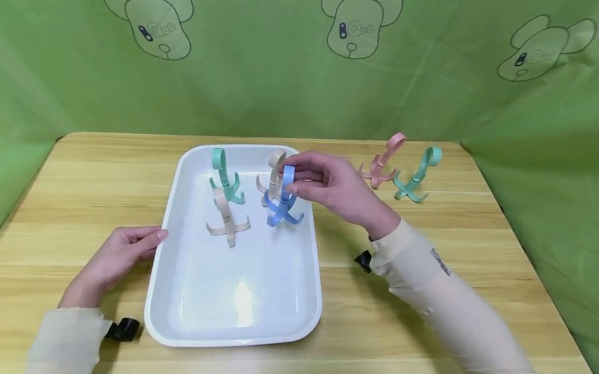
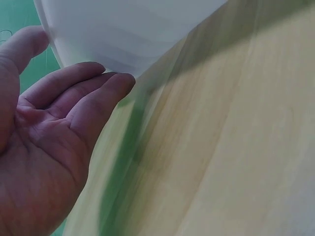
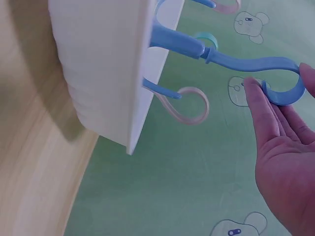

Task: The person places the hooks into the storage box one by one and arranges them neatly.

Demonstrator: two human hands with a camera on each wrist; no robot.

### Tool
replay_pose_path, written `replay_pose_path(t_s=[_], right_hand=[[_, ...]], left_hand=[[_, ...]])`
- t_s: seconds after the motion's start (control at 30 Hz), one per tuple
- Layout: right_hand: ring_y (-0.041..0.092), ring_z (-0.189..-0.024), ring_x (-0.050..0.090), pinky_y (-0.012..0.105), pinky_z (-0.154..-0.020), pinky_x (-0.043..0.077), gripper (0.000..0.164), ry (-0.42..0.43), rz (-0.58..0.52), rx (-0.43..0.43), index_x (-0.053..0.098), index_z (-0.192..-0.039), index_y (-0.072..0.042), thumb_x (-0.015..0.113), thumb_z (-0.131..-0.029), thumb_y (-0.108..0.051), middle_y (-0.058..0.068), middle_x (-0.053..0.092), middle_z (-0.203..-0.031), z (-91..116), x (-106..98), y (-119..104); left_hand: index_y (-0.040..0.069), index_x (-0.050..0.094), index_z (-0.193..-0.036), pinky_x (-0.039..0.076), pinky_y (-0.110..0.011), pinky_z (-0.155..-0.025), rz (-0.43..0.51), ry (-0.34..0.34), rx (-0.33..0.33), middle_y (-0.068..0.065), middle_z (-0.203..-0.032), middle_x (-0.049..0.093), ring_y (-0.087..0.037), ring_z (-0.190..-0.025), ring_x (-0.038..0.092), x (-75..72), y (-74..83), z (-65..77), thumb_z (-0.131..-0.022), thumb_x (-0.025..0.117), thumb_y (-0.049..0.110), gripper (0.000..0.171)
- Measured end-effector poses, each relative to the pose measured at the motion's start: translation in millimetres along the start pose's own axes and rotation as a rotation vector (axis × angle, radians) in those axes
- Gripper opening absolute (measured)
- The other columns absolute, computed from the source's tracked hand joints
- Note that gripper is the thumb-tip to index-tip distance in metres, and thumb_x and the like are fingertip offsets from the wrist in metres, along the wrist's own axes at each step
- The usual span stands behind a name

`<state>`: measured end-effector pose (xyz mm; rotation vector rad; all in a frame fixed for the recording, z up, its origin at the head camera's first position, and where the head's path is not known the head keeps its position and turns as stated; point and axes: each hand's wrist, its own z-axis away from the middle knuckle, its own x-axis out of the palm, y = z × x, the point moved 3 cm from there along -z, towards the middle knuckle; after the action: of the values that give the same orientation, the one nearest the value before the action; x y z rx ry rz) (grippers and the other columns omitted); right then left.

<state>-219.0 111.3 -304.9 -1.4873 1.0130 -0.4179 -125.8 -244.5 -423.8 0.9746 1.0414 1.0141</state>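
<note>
My right hand [image 1: 334,187] pinches the curved top of a blue pronged hook [image 1: 279,212] between thumb and fingers, over the right side of a white tray [image 1: 214,287]. In the right wrist view the hook's stem stretches from the hand to behind the tray wall, which hides some of its prongs. My left hand [image 1: 122,251] grips the tray's left edge, thumb at the rim and fingers against the outer wall below. Inside the tray stand a green hook [image 1: 230,189], a beige hook [image 1: 228,225] and another beige hook [image 1: 277,161], partly hidden behind the blue one.
On the wooden table [image 1: 398,341], right of the tray at the back, stand a pink hook [image 1: 379,167] and a green hook [image 1: 413,183]. Green cloth [image 1: 267,75] with bear-head drawings hangs behind and at the sides.
</note>
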Motion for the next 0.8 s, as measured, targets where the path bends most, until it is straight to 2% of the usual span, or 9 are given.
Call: replay_pose_path(t_s=[0.43,0.8], right_hand=[[0.022,-0.113,0.061,0.033,-0.096,0.05,0.04,-0.06,-0.004,0.066,0.059,-0.128,0.003,0.071,-0.09,-0.002,0.011,0.064,-0.123,-4,12,13],[0.021,-0.112,0.061,0.032,-0.096,0.05,0.037,-0.107,0.021,0.094,0.061,-0.126,0.002,0.071,-0.091,-0.004,0.011,0.063,-0.124,-6,15,25]], left_hand=[[-0.015,0.052,-0.13,0.056,-0.028,-0.083,0.012,0.005,0.009,-0.029,-0.124,0.059,-0.015,-0.094,0.069,-0.4,-0.4,-0.9,-0.102,0.056,0.028,0.051],[-0.016,0.052,-0.129,0.056,-0.03,-0.083,0.026,0.001,0.006,-0.028,-0.123,0.06,-0.015,-0.094,0.069,-0.5,-0.9,0.1,-0.102,0.056,0.027,0.051]])
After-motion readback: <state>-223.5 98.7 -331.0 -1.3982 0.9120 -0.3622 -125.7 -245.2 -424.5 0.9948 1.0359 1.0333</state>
